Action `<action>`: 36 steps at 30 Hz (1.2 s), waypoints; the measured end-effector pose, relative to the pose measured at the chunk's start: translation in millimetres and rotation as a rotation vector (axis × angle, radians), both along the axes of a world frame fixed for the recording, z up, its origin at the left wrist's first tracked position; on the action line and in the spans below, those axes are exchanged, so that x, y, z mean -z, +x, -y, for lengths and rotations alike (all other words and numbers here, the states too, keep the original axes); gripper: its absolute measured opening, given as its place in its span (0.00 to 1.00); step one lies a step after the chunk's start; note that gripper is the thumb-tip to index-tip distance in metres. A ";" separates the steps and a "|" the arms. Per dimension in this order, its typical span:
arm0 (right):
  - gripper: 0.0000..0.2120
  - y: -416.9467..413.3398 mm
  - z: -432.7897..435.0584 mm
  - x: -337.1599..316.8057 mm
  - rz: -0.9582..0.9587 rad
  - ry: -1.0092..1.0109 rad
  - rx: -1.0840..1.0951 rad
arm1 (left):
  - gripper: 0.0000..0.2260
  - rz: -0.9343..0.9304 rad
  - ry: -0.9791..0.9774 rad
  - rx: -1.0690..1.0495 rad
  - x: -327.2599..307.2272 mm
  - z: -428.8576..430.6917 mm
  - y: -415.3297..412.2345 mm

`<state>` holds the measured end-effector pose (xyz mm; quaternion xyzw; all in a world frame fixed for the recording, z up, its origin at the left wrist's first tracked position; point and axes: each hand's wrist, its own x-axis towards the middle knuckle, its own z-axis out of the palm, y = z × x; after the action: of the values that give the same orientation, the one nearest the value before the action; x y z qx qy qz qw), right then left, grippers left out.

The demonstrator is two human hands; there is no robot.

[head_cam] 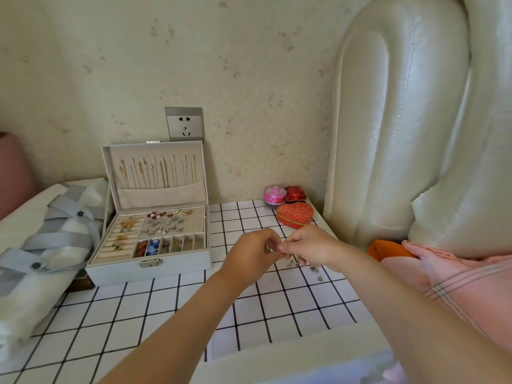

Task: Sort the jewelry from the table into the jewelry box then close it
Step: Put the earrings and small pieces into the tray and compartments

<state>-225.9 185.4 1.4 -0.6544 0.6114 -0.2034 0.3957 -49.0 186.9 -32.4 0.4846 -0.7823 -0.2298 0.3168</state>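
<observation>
A white jewelry box (177, 266) stands open at the left of the checked table, with necklaces hanging in its lid (155, 173) and earrings, rings and small pieces in its tray. My left hand (250, 254) and my right hand (313, 248) meet fingertip to fingertip right of the box, pinching a tiny piece of jewelry that is mostly hidden by the fingers. A few small silver pieces (315, 271) lie on the cloth just below my right hand.
A red heart-shaped tin (295, 214), a pink round box (274, 194) and a small red box (296, 194) sit at the back right. Folded white and grey fabric (50, 239) lies left of the jewelry box. A padded headboard (401, 134) and pink bedding (457, 278) border the right.
</observation>
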 end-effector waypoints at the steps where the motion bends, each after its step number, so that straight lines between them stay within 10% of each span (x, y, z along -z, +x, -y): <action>1: 0.13 -1.0 0.3 1.0 0.023 0.017 0.006 | 0.04 -0.001 0.002 -0.016 -1.1 0.5 -1.0; 17: 0.09 6.0 7.2 20.8 -0.556 -0.158 -0.170 | 0.06 0.194 0.055 -0.083 8.2 1.2 10.4; 36: 0.06 101.3 32.5 -28.8 0.318 -0.197 0.012 | 0.04 0.007 -0.104 -0.242 -42.0 15.1 90.8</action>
<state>-124.6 153.0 30.2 -0.6460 0.5219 -0.3656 0.4203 41.7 171.8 9.7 0.5591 -0.7301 -0.1476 0.3642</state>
